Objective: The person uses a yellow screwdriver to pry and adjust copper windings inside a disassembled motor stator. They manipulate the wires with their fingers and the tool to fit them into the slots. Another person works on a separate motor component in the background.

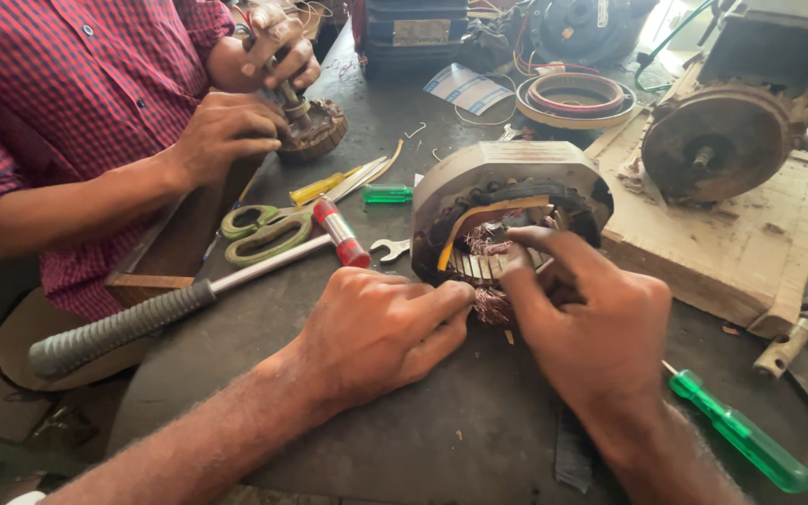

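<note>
A grey motor stator lies tilted on the dark bench, its slots and copper winding facing me. My left hand rests on the bench at its lower left, fingertips pinching frayed copper wire at the stator's lower edge. My right hand reaches in from the right, index finger and thumb pressing on the winding and a yellow insulation strip inside the bore.
A co-worker in a red checked shirt at the left handles a small rotor. A hammer, green-handled scissors, screwdrivers, a small spanner, a wooden block bearing a rusty motor part and a wire coil surround the stator.
</note>
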